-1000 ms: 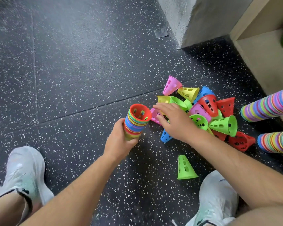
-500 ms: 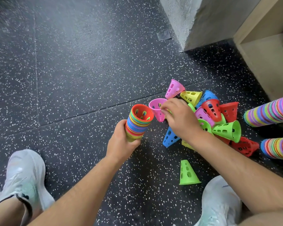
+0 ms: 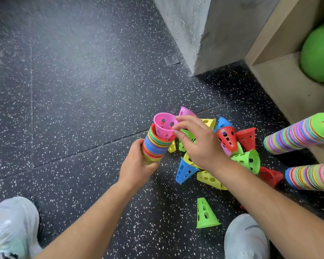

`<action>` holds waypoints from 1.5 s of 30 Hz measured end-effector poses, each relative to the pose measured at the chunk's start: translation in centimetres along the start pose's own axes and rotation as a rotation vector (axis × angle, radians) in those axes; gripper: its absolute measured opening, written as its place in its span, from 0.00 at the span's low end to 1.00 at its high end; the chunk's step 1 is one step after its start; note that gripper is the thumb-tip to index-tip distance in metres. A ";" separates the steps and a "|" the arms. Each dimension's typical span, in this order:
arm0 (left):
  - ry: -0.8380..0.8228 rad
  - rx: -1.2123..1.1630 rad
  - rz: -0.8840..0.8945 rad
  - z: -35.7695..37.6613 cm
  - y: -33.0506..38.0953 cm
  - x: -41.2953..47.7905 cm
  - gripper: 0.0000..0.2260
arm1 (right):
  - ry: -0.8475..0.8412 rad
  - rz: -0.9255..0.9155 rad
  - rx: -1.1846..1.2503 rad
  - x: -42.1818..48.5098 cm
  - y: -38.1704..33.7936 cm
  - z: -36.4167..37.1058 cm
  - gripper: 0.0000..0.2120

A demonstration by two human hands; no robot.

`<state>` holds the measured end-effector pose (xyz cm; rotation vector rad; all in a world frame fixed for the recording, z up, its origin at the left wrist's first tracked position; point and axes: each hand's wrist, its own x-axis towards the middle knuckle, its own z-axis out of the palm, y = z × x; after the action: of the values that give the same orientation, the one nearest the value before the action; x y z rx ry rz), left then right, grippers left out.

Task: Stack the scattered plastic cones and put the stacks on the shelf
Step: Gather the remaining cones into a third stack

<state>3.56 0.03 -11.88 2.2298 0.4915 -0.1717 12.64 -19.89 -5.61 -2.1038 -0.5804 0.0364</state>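
My left hand (image 3: 137, 165) grips a short stack of coloured cones (image 3: 154, 146), open end up, above the floor. My right hand (image 3: 198, 143) pinches the rim of a pink cone (image 3: 164, 127) that sits partly inside the stack's top red cone. To the right of the stack, a pile of loose perforated cones (image 3: 232, 146) in red, green, yellow, blue and pink lies on the floor, partly hidden by my right hand. A single green cone (image 3: 206, 214) stands apart near my right shoe.
Two long stacks of cones (image 3: 295, 135) (image 3: 310, 177) lie at the right by the wooden shelf (image 3: 281, 81), which holds a green ball (image 3: 320, 53). A grey pillar (image 3: 195, 34) stands behind. My shoes (image 3: 13, 227) (image 3: 245, 238) rest on speckled black floor.
My right hand has lifted the pink cone out of the pile and carried it left, into the top of the stack held by my left hand.
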 end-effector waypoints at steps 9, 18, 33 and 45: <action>0.012 0.022 0.018 -0.5 -0.2 1.6 0.30 | -0.090 0.154 -0.219 5.3 5.3 0.3 0.14; 0.000 0.029 0.025 -0.3 0.2 2.9 0.30 | -0.198 0.374 -0.684 9.2 9.8 1.7 0.11; 0.034 0.012 0.009 -0.8 -1.7 -0.9 0.28 | 0.110 -0.222 -0.263 2.6 -1.1 0.0 0.07; 0.094 -0.016 -0.142 -2.7 -6.4 -4.9 0.30 | -0.409 -0.075 -0.358 2.0 0.3 6.2 0.21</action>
<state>-3.61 4.36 -13.28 2.1950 0.7000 -0.1369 13.03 -14.30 -8.99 -2.4365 -0.9670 0.3494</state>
